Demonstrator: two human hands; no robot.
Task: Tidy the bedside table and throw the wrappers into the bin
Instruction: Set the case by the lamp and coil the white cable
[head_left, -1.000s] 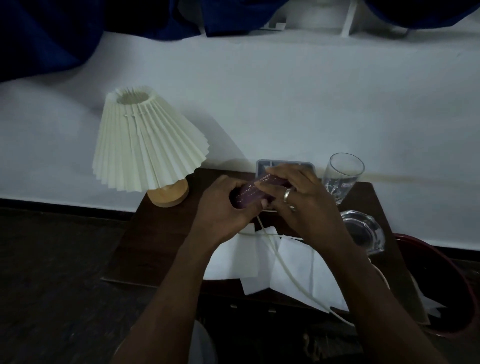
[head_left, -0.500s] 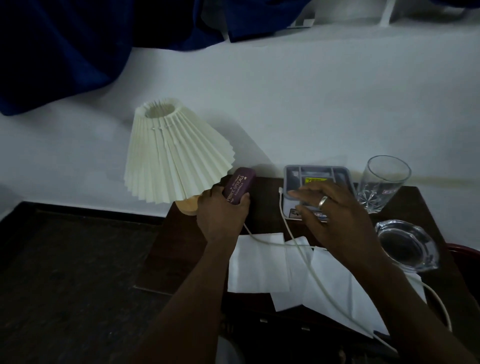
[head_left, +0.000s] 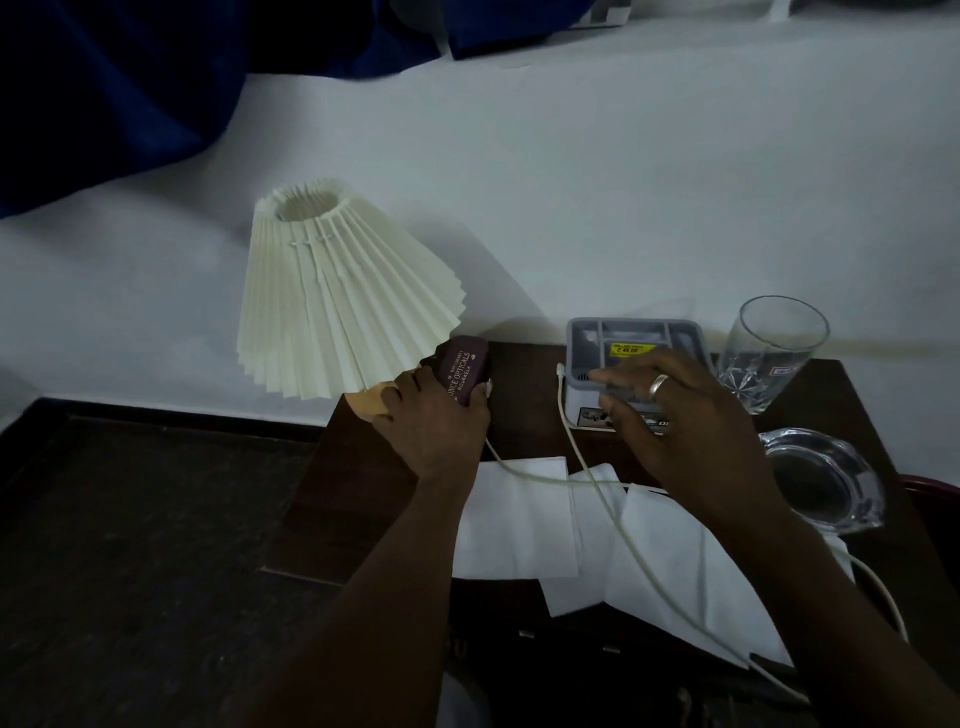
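While the left hand (head_left: 434, 415) grips the maroon spectacle case (head_left: 464, 375) by its lower half, the case stands tilted at the back-left of the bedside table (head_left: 332, 499), its top end just beside the pleated shade of the lamp (head_left: 343, 296) — gold lettering faces up along its side. Over on the other side, the right hand (head_left: 680, 421) is spread flat with fingers loose, holding nothing, its fingertips (head_left: 602, 375) resting on the front of the grey plastic organiser tray (head_left: 634, 338) that sits against the wall; a ring shows on one finger. A yellow price sticker lies inside that tray. To the right of it stands a clear drinking glass (head_left: 774, 348), upright, and nearer the camera a clear glass ashtray (head_left: 823, 478) sits close to the table's right edge. Across the front of the table lie the white paper wrappers (head_left: 524, 519) — several flat sheets overlapping one another, some hanging over the front edge, all of them untouched by either hand. A white cable (head_left: 608, 499) runs from beside the tray, down over the papers and off toward the lower right. A sliver of dark red bin (head_left: 935, 486) peeks in at the right edge, beyond the ashtray.
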